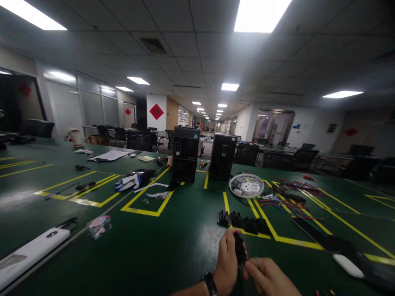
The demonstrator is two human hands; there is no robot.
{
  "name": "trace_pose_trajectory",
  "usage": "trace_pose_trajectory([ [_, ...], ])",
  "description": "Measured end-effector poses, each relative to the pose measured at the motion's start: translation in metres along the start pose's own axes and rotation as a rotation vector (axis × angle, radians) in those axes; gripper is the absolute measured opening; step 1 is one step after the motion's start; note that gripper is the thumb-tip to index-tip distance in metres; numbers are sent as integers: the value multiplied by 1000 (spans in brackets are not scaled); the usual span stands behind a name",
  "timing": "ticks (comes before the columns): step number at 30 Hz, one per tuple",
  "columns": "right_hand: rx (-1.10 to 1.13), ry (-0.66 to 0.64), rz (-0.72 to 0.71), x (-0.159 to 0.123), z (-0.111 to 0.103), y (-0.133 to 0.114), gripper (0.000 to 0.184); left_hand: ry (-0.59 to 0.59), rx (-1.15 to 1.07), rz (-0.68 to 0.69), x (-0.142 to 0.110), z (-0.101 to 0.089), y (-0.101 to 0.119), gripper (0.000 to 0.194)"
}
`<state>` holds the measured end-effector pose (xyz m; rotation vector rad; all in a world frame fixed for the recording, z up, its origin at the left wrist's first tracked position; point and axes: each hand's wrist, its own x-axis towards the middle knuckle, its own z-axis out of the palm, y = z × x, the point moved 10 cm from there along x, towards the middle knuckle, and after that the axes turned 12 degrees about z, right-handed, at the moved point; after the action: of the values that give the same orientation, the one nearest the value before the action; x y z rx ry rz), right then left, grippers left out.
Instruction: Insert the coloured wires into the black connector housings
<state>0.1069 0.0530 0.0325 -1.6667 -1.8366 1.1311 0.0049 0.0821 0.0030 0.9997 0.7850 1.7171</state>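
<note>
My left hand (227, 259), with a dark band on its wrist, is closed around a small black part (240, 248) held above the table. The part's exact kind is hard to make out in the dim light. My right hand (268, 276) comes in from the lower right, thumb and fingers pinched at the part's lower end. What lies between those fingertips is too small and blurred to name. Just beyond my hands a row of similar-looking black pieces (243, 223) lies on the green tabletop (185, 238).
Two black computer towers (185, 154) stand at the back. A white round basket (247, 186) holds small items. Coloured wires (296, 197) and a white mouse (348, 265) lie to the right. Leftward are gloves (129, 182), a plastic bag (99, 226) and a long white device (33, 253).
</note>
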Motion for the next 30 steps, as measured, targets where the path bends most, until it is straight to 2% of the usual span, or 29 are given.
trace_pose_trajectory([
  [4, -147, 39, -82, -6, -10, -22, 40, -25, -10, 85, -3, 4, 21, 56],
  [9, -157, 92, -116, -8, -22, -25, 38, -28, -2, 124, -4, 5, 31, 54],
  [11, -142, 63, -123, -8, -18, -22, 40, -41, -16, 135, -2, 10, 34, 53],
  [13, -92, 57, -141, -6, -9, -20, 44, 3, -83, 100, 1, 12, 32, 54],
  [17, 54, 159, -174, 0, 12, -15, 53, 198, -233, -106, 6, 3, 9, 57],
  [19, 51, 203, -200, 0, 17, -16, 53, 215, -210, -89, 9, -4, 13, 54],
  [20, 35, 212, -206, -1, 17, -18, 52, 180, -172, -33, 11, -5, 22, 51],
  [23, -22, 162, -182, -6, 9, -26, 49, -38, -32, 156, 13, 5, 51, 46],
  [24, -41, 138, -173, -8, 6, -29, 49, -93, -6, 192, 12, 10, 57, 46],
  [26, -70, 132, -174, -12, 0, -33, 47, -131, -14, 208, 13, 18, 61, 45],
  [28, -90, 187, -197, -14, -3, -33, 44, -67, -96, 165, 23, 16, 60, 42],
  [30, -126, 218, -220, -14, 7, -27, 42, 105, -215, 81, 41, -1, 59, 32],
])
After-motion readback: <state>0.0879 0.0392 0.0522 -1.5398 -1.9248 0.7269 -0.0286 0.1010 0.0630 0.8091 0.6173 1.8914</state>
